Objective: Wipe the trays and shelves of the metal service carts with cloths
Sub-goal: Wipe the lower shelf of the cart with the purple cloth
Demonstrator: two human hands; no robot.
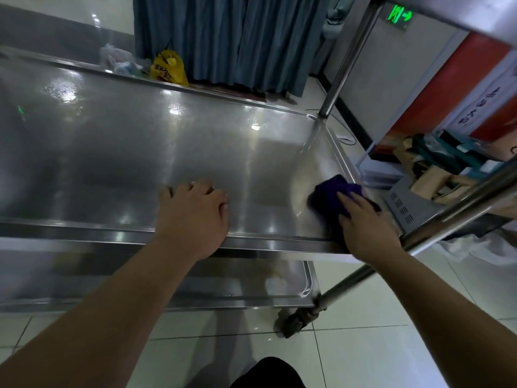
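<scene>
Step in hand: wiping the middle tray of the stainless steel service cart, at its near right corner.

Right hand: flat on the purple cloth, fingers extended and pressing it onto the tray floor. The cloth is not bunched in a fist. It lies just inside the right rim, touching the upturned edge.

Left hand: rests on the tray floor near the front rim, well apart from the cloth, fingers loosely bent and holding nothing. I judge it to be a brace.

Surfaces: the tray is a shallow rectangular pan of brushed steel with rounded corners and a low raised lip. It shows wet streaks and bright reflections toward the far left. The cloth looks soft and napped, folded into a thick pad.

Also present: 1 lower shelf of the same pan shape, 1 upper shelf seen from beneath, a round tubular post and a caster on glossy floor tiles.

Next move, in my judgement: firm, even pressure along the lip and into the corner radius, where residue collects, then overlapping passes leftward across the pan. The lower shelf appears not yet reached.
</scene>
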